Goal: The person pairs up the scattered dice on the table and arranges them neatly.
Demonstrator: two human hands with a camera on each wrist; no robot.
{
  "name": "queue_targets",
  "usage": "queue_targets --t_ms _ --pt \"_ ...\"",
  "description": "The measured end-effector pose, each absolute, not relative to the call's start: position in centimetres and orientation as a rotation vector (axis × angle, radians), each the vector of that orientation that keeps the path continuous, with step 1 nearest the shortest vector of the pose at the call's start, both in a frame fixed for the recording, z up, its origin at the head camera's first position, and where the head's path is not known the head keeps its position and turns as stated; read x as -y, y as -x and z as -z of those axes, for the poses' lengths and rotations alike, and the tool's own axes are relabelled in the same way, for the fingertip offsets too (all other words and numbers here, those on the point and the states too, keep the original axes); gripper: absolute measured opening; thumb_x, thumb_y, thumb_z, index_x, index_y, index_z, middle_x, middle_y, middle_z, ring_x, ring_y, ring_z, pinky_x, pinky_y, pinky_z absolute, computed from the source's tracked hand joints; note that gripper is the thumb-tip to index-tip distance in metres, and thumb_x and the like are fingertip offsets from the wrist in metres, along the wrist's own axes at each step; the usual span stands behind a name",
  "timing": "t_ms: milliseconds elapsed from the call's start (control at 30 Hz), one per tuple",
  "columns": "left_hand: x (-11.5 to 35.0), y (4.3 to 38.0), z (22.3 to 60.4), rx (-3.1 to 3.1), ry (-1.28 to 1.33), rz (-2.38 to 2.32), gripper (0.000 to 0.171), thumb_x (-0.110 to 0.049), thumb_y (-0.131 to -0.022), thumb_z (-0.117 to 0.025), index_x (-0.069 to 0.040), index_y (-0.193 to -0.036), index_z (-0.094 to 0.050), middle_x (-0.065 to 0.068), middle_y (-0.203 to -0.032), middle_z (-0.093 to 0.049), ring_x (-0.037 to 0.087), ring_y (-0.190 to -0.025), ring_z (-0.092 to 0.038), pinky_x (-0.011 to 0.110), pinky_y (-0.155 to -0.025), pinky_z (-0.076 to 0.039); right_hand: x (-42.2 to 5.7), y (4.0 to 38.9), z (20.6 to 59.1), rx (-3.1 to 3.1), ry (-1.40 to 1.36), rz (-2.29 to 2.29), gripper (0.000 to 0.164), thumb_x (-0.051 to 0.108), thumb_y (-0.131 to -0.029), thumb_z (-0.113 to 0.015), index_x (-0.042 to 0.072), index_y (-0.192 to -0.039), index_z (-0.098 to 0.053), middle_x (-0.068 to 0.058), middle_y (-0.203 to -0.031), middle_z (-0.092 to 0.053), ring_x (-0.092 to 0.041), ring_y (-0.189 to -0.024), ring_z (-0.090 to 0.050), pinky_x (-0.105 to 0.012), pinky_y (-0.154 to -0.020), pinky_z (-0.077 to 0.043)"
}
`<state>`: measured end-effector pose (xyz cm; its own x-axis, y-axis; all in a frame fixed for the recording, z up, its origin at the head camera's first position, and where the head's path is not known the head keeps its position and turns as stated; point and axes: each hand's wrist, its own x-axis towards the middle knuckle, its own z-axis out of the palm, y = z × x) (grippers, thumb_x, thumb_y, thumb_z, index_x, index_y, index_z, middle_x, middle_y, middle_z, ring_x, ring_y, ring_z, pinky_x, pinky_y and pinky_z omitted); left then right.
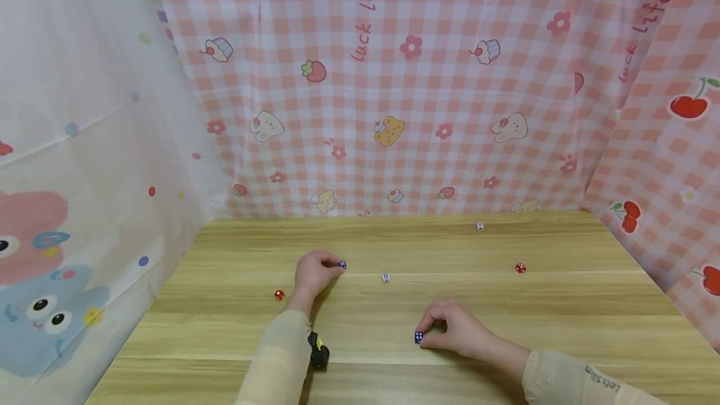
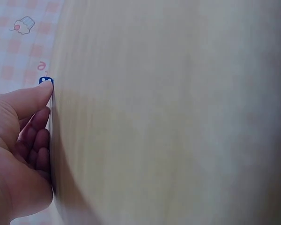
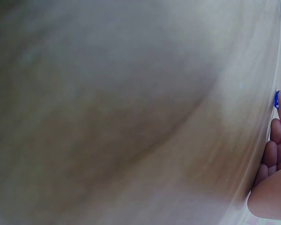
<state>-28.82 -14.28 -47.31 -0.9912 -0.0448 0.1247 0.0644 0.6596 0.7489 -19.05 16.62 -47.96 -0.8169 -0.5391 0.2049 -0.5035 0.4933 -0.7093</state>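
Observation:
Between thumb and fingertips my left hand (image 1: 315, 275) pinches a blue die (image 1: 342, 265) with white pips, left of the table's middle. The left wrist view shows the same blue die (image 2: 46, 80) at the thumb's tip. Closer to the front, my right hand (image 1: 458, 331) pinches another blue die (image 1: 419, 337); in the right wrist view that die (image 3: 277, 100) peeks out beside the thumb. A white die (image 1: 385, 278) lies on the table between the two hands. One red die (image 1: 279, 295) sits just left of my left wrist.
A second red die (image 1: 520, 268) lies to the right, and another white die (image 1: 480, 226) stands near the back edge of the wooden table (image 1: 562, 305). Checked cloth (image 1: 439, 92) hangs behind. A black camera piece (image 1: 319, 355) shows at the left sleeve.

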Motion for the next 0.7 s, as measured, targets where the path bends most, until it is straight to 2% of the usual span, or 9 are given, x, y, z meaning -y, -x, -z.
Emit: queue_targets --t_ms 700 --pt "14.3 27.6 47.0 2.809 0.202 1.252 0.008 -0.008 -0.081 -0.082 -0.006 -0.085 -0.075 0.000 -0.082 -0.066 0.015 -0.078 -0.058 0.036 -0.076 -0.049 -16.7 19.2 48.1 -2.686 0.978 1.233 0.013 0.023 -0.077 -0.086 0.024 -0.083 -0.074 0.017 -0.086 -0.065 -0.005 -0.087 -0.053 -0.032 -0.083 -0.039"
